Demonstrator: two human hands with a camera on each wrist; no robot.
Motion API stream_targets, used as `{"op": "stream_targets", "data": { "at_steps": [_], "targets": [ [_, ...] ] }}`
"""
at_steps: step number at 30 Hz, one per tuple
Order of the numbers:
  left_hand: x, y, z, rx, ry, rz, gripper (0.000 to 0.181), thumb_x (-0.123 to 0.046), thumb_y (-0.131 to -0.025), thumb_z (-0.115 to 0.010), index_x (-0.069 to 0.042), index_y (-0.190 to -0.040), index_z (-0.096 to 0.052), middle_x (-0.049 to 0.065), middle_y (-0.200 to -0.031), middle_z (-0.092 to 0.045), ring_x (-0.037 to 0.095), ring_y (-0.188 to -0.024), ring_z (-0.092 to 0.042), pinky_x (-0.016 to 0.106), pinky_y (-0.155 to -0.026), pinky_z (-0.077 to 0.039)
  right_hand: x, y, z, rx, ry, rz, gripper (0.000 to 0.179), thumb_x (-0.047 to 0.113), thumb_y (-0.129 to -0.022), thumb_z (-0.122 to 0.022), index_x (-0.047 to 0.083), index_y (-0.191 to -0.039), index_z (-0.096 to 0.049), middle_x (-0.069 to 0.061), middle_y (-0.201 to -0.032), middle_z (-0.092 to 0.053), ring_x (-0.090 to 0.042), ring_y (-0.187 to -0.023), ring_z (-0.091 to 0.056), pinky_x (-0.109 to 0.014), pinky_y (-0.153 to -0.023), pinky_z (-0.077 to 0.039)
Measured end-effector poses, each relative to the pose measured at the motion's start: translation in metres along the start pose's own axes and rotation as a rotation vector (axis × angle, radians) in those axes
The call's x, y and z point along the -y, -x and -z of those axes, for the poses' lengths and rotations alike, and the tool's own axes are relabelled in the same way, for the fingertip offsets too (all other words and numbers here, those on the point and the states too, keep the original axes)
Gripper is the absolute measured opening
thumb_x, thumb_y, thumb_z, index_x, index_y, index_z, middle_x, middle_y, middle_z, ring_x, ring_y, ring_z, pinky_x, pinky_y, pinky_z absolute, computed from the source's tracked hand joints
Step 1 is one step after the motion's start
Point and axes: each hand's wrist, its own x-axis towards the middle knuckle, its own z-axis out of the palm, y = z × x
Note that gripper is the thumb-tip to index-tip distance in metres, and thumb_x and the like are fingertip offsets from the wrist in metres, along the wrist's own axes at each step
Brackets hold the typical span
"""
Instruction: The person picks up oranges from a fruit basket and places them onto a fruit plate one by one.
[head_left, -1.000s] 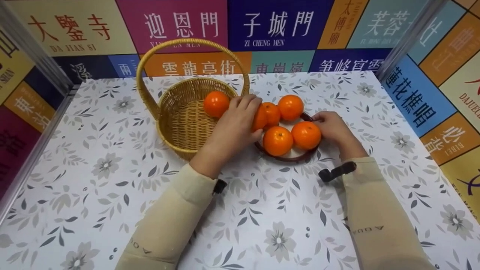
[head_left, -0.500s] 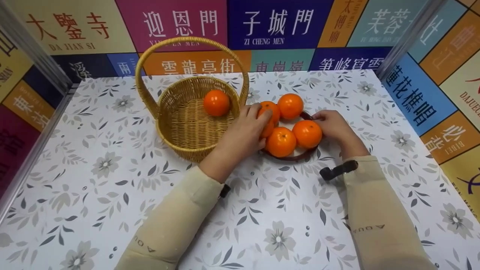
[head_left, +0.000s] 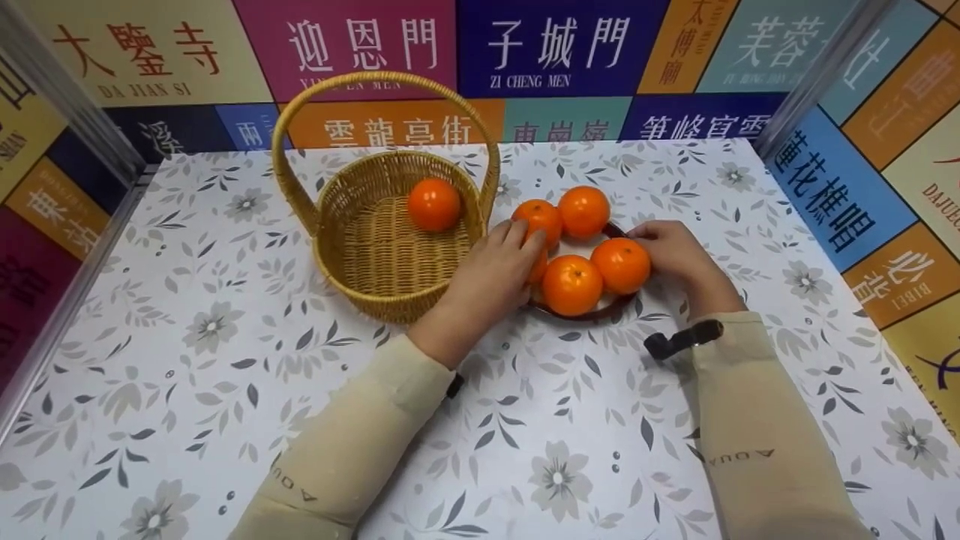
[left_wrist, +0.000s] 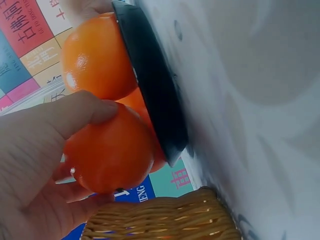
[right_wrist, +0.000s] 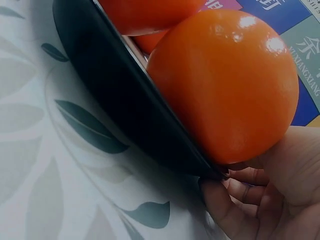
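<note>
In the head view, several oranges crowd a small dark-rimmed plate (head_left: 616, 306) right of the basket. My left hand (head_left: 491, 266) curls round an orange (left_wrist: 110, 150) at the plate's left side, its thumb across the top and fingers beneath in the left wrist view. That orange is partly hidden by the hand in the head view. My right hand (head_left: 675, 255) pinches the plate's right rim, thumb and fingers at the edge, beside another orange (right_wrist: 225, 90). A woven basket (head_left: 382, 266) with a tall handle holds one orange (head_left: 434, 204) at its right side.
White floral paper covers the table (head_left: 300, 420). Behind and beside it stand panels (head_left: 547, 52) printed with coloured blocks and characters. The basket's arched handle (head_left: 386, 78) rises above its rim, close to the left hand.
My left hand has moved right and nearer, away from the basket rim, with its orange. The front oranges on the plate have shifted slightly right. The right hand stays at the rim.
</note>
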Motion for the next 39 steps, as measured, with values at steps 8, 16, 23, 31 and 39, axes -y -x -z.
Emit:
{"op": "stream_targets", "data": {
  "at_steps": [8, 16, 23, 31, 39],
  "targets": [
    [-0.004, 0.0, -0.003, -0.005, -0.034, 0.039, 0.048, -0.019, -0.096, -0.066, -0.013, -0.141, -0.051, 0.018, -0.141, -0.051, 0.036, -0.128, -0.055, 0.042, -0.105, -0.054, 0.001, 0.001, 0.001, -0.009, -0.012, 0.001, 0.04, 0.033, -0.101, -0.06, 0.004, -0.127, -0.067, -0.01, -0.118, -0.064, -0.025, -0.106, -0.053, -0.033, -0.09, -0.043],
    [-0.008, 0.001, -0.004, 0.021, -0.05, 0.06, 0.053, -0.026, -0.1, -0.063, -0.016, -0.15, -0.047, 0.017, -0.144, -0.051, 0.034, -0.129, -0.056, 0.042, -0.105, -0.054, -0.002, 0.0, 0.003, -0.019, 0.016, -0.023, 0.04, 0.033, -0.101, -0.058, 0.005, -0.127, -0.068, -0.004, -0.111, -0.066, -0.023, -0.101, -0.054, -0.03, -0.084, -0.045],
    [-0.011, 0.0, -0.005, 0.043, -0.061, 0.062, 0.055, -0.027, -0.101, -0.063, -0.016, -0.152, -0.045, 0.016, -0.152, -0.049, 0.035, -0.134, -0.054, 0.042, -0.102, -0.057, -0.003, -0.001, 0.003, -0.013, -0.019, -0.043, 0.04, 0.033, -0.101, -0.059, 0.004, -0.127, -0.068, -0.005, -0.113, -0.066, -0.026, -0.111, -0.052, -0.033, -0.094, -0.041],
    [-0.011, -0.001, -0.005, 0.03, -0.069, 0.061, 0.059, -0.029, -0.096, -0.071, -0.022, -0.15, -0.049, 0.018, -0.14, -0.05, 0.036, -0.124, -0.053, 0.037, -0.097, -0.057, -0.001, -0.001, 0.004, -0.021, -0.037, -0.04, 0.038, 0.036, -0.1, -0.062, 0.007, -0.123, -0.072, 0.007, -0.1, -0.067, -0.024, -0.11, -0.053, -0.033, -0.094, -0.041],
    [-0.01, 0.0, -0.008, 0.014, -0.042, 0.068, 0.037, -0.013, -0.1, -0.058, -0.01, -0.136, -0.052, 0.014, -0.132, -0.055, 0.034, -0.115, -0.058, 0.036, -0.091, -0.059, -0.002, 0.0, 0.003, -0.035, -0.086, -0.04, 0.032, 0.036, -0.098, -0.066, 0.011, -0.116, -0.074, 0.014, -0.09, -0.067, -0.018, -0.097, -0.057, -0.027, -0.086, -0.046]
  ]
}}
